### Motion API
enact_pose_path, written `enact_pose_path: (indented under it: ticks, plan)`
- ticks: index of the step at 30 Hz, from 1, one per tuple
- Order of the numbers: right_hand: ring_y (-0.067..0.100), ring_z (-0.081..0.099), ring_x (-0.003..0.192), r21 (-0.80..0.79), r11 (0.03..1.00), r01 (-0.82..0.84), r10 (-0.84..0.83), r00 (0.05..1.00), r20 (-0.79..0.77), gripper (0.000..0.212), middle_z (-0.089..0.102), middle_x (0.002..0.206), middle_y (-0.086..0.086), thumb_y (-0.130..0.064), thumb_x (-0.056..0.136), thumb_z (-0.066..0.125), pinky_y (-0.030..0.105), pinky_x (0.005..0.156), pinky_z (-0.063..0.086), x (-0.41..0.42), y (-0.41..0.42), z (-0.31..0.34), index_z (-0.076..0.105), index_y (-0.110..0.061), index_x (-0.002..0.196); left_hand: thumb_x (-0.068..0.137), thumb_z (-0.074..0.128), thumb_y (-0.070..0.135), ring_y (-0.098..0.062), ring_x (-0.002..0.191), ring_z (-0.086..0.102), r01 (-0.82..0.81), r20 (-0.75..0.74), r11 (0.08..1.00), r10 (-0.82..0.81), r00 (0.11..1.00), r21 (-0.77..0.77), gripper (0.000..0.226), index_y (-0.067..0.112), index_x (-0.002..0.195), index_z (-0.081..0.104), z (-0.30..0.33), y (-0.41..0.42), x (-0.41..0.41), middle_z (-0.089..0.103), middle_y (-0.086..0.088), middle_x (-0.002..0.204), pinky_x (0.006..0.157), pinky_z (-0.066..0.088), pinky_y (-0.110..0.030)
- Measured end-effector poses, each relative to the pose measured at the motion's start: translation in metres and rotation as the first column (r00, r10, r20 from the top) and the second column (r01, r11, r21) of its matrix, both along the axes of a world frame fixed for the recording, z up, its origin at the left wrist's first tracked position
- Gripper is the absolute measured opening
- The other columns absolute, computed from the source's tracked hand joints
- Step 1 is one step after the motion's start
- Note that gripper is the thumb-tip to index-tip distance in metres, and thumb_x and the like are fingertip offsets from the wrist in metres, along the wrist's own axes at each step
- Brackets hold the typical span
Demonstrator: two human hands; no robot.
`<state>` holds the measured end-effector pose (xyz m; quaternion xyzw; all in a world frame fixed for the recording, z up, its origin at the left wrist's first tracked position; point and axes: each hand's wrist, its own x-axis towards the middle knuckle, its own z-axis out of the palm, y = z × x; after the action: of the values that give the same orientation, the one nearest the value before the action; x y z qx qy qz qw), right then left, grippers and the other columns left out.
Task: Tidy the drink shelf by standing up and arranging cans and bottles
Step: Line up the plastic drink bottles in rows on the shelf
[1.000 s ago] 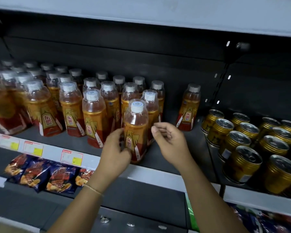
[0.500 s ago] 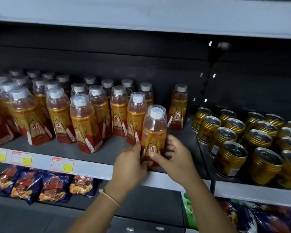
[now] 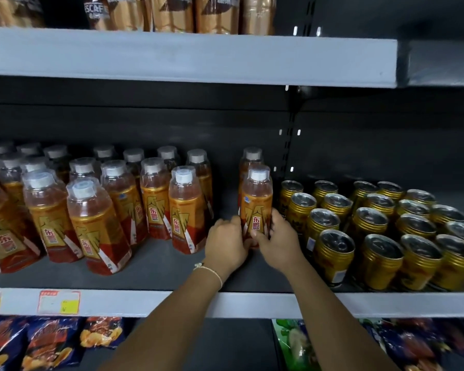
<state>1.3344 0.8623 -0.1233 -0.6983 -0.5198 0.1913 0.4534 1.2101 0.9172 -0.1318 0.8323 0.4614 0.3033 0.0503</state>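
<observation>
Standing upright between both hands (image 3: 227, 243): orange-labelled bottle (image 3: 256, 207) (cap seemingly white).

1. The held bottle (image 3: 256, 207) has moved right and back, out of the front of the main bottle group (image 3: 97, 210) and into the spot directly in front of the lone bottle (image 3: 251, 159), just beside the gold cans (image 3: 373, 228).
2. The right hand (image 3: 280, 241), apart from it 1.0 s ago, now grips its lower right side.
3. The left hand (image 3: 227, 243) has travelled with it, holding the lower left.
4. An open gap now separates it from the group.
</observation>
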Motion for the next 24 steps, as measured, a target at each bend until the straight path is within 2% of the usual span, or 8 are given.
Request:
enact_pose_path:
  ticks: [12, 20, 24]
  plan:
    - [0.021, 0.061, 0.121, -0.05, 0.998, 0.025, -0.027, 0.999, -0.04, 0.055, 0.065, 0.13, 0.006, -0.009, 0.093, 0.068, 0.043, 0.109, 0.047, 0.008, 0.022, -0.01, 0.048, -0.017, 0.144, 0.082, 0.07, 0.041, -0.026, 0.098, 0.055, 0.002, 0.047, 1.0, -0.003, 0.999, 0.025, 0.044, 0.011, 0.111, 0.055, -0.017, 0.023, 0.01, 0.066, -0.01, 0.096, 0.088, 0.043, -0.034]
    - [0.022, 0.054, 0.131, -0.059, 0.998, 0.027, -0.029, 0.999, -0.04, 0.06, 0.058, 0.14, 0.008, -0.01, 0.098, 0.062, 0.044, 0.113, 0.043, 0.008, 0.032, -0.019, 0.037, -0.014, 0.153, 0.086, 0.066, 0.034, -0.025, 0.101, 0.052, -0.024, 0.003, 0.999, 0.024, 1.0, 0.024, 0.043, 0.01, 0.12, 0.052, -0.021, 0.03, 0.01, 0.067, -0.009, 0.102, 0.089, 0.039, -0.031]
    - [0.022, 0.055, 0.13, -0.038, 0.998, 0.049, -0.051, 0.997, -0.052, 0.057, 0.059, 0.139, 0.007, -0.012, 0.098, 0.062, 0.047, 0.113, 0.043, 0.006, 0.032, -0.022, 0.041, -0.016, 0.151, 0.088, 0.062, 0.027, -0.025, 0.103, 0.051, -0.014, -0.019, 1.0, 0.014, 1.0, -0.003, 0.045, 0.009, 0.127, 0.049, -0.018, 0.027, 0.008, 0.065, -0.011, 0.107, 0.091, 0.039, -0.031]
